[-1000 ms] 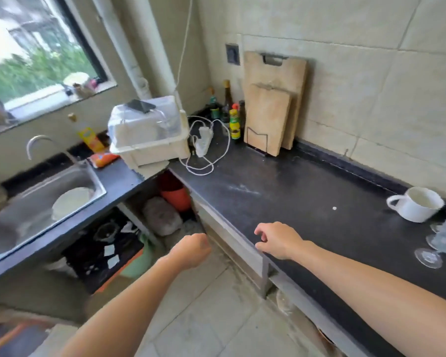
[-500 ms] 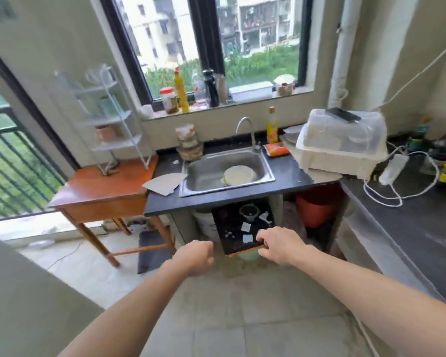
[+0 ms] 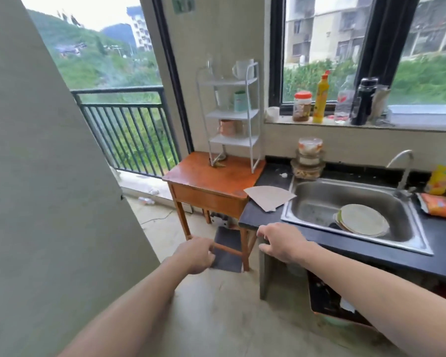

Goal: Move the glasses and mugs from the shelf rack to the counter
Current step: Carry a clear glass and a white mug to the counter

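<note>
Reaching out in front, the left hand (image 3: 196, 255) is loosely curled and the right hand (image 3: 281, 242) has fingers spread, both holding nothing. Well ahead stands the white shelf rack (image 3: 229, 114) on a wooden table (image 3: 211, 181): white mug (image 3: 242, 68) on top, green cup (image 3: 240, 100) below, copper mug (image 3: 227, 127) lower. Dark worktop (image 3: 263, 215) sits beside it, just under the right hand.

Bright, even daylight enters through the black-framed window (image 3: 366, 55) and balcony opening; sky overexposed, shadows faint, mild overall softness, wide-angle bending at frame edges.
</note>
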`<state>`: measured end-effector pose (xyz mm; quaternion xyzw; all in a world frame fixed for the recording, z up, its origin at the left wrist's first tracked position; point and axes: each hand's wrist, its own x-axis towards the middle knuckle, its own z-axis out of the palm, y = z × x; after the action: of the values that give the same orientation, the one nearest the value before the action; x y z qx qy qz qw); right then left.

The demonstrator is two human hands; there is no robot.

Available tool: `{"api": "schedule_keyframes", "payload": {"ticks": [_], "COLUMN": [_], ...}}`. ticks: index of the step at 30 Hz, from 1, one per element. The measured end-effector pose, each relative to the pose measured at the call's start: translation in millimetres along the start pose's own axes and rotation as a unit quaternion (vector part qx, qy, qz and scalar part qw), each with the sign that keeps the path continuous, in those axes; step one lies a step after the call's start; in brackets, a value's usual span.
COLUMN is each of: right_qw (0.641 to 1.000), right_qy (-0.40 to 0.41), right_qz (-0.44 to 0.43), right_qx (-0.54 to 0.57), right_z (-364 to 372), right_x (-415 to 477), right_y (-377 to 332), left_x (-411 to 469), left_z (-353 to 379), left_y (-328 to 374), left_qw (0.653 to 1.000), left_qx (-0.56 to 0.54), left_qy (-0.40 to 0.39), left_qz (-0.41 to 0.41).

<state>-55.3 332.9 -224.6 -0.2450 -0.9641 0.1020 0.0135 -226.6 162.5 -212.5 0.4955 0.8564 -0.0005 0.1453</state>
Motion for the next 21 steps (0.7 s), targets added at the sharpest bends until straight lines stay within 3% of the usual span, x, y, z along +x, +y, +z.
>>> {"api": "schedule_keyframes", "payload": {"ticks": [13, 21], "right_qw": [0.998, 0.991], "right_qy": [0.043, 0.121], "right_qz": [-0.016, -0.004], "right_qx": [0.038, 0.065], "right_z": [-70.9, -99.8], "right_x": [226.3, 344.0], "right_y": [38.9, 49.2], "left_x": [162.7, 284.9], "left_z": [-91.6, -153.3], "left_y": [-61.0, -114.0], "left_qw": [0.994, 0.992], "left_qx": [-0.069, -0.093], "left_qy": [0.055, 0.084], "left_qz": [-0.064, -0.008]}}
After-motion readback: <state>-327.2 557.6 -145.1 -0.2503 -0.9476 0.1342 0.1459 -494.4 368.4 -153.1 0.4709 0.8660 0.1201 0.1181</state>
